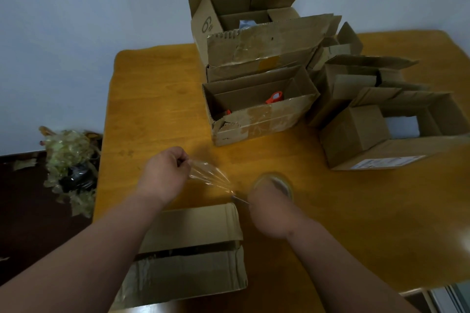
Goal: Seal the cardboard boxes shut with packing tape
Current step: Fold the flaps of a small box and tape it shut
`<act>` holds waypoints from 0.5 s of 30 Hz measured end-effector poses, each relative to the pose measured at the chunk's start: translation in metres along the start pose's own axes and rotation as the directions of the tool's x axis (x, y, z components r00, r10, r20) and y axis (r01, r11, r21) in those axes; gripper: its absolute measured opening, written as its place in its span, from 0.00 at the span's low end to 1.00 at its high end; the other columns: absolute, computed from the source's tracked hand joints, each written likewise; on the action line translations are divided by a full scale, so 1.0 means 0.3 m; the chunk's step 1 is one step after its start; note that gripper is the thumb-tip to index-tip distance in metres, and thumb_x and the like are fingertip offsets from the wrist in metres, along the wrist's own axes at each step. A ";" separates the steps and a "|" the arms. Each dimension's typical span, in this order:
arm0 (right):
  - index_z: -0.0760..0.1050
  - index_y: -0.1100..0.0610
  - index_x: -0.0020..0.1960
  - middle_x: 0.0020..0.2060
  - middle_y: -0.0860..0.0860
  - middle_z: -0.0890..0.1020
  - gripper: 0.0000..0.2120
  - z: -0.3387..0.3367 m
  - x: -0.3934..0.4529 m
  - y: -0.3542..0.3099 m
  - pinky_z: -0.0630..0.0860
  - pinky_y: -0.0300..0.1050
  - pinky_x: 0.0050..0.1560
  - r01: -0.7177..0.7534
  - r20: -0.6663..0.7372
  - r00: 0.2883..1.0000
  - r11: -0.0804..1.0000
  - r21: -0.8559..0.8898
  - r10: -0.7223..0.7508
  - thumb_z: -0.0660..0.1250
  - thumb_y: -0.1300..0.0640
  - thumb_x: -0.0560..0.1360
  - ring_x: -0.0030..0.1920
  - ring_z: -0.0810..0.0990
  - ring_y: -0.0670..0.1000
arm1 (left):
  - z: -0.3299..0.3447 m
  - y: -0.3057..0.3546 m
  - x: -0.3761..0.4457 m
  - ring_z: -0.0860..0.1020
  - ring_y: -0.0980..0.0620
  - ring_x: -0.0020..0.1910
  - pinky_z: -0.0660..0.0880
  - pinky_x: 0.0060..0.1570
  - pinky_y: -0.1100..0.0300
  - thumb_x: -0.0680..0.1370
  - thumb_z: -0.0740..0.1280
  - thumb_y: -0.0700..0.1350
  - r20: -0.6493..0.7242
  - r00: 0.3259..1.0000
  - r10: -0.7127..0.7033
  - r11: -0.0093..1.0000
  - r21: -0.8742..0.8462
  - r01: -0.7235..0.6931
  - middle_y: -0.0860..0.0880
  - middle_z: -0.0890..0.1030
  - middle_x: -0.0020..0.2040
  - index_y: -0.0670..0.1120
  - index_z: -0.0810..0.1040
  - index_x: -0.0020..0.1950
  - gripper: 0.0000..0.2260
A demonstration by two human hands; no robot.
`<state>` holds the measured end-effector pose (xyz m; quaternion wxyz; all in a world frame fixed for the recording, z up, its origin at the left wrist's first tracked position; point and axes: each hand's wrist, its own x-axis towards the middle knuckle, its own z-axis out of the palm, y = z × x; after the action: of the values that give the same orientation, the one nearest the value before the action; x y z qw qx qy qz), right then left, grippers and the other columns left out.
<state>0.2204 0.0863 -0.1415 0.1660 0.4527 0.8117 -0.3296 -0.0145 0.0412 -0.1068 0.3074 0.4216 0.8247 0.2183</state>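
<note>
Head view is showing the left hand (162, 175) pinching crumpling clear tape (208, 175) while the right hand (269, 211) is gripping the tape roll (276, 181), so the strip risks sticking to itself.

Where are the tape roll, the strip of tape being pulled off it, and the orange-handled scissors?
tape roll (279, 181): head view, on its top rim.
strip of tape (208, 175): head view, mid-strip.
orange-handled scissors (274, 98): head view, on the handle loop inside an open box.
</note>
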 end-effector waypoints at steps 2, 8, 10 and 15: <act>0.74 0.51 0.51 0.59 0.51 0.66 0.09 -0.008 0.003 0.004 0.76 0.54 0.55 0.019 0.006 1.000 0.999 -0.026 -0.019 0.56 0.50 0.80 0.52 0.72 0.50 | 0.002 -0.005 0.000 0.79 0.47 0.37 0.75 0.35 0.56 0.80 0.65 0.44 0.017 1.000 0.005 1.000 0.015 -0.005 0.47 0.83 0.39 0.48 0.77 0.42 0.07; 0.71 0.47 0.47 0.59 0.50 0.65 0.07 -0.061 0.015 0.029 0.74 0.53 0.59 0.066 0.036 0.997 0.994 -0.083 -0.064 0.56 0.50 0.81 0.55 0.71 0.53 | 0.006 -0.007 0.008 0.74 0.53 0.34 0.65 0.29 0.61 0.82 0.63 0.44 0.047 0.999 0.014 0.999 0.034 -0.016 0.48 0.82 0.40 0.47 0.76 0.45 0.06; 0.69 0.47 0.44 0.57 0.51 0.65 0.07 -0.078 0.018 0.035 0.73 0.52 0.57 0.089 0.050 0.995 0.990 -0.110 -0.084 0.57 0.50 0.80 0.55 0.72 0.54 | 0.006 -0.008 0.021 0.74 0.52 0.33 0.65 0.29 0.61 0.82 0.63 0.43 0.046 0.999 0.026 0.999 0.033 -0.028 0.47 0.82 0.40 0.46 0.76 0.46 0.06; 0.69 0.49 0.44 0.56 0.52 0.66 0.07 -0.112 0.039 0.045 0.73 0.51 0.54 0.121 0.112 0.988 0.981 -0.154 -0.105 0.57 0.53 0.81 0.53 0.72 0.55 | 0.013 -0.017 0.045 0.75 0.46 0.35 0.69 0.33 0.57 0.82 0.63 0.43 0.064 0.997 0.050 0.997 0.064 -0.054 0.43 0.81 0.40 0.45 0.75 0.47 0.05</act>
<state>0.2264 0.1216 -0.1289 0.2246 0.3733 0.8504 -0.2950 -0.0207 0.0500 -0.1171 0.3134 0.4592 0.8102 0.1858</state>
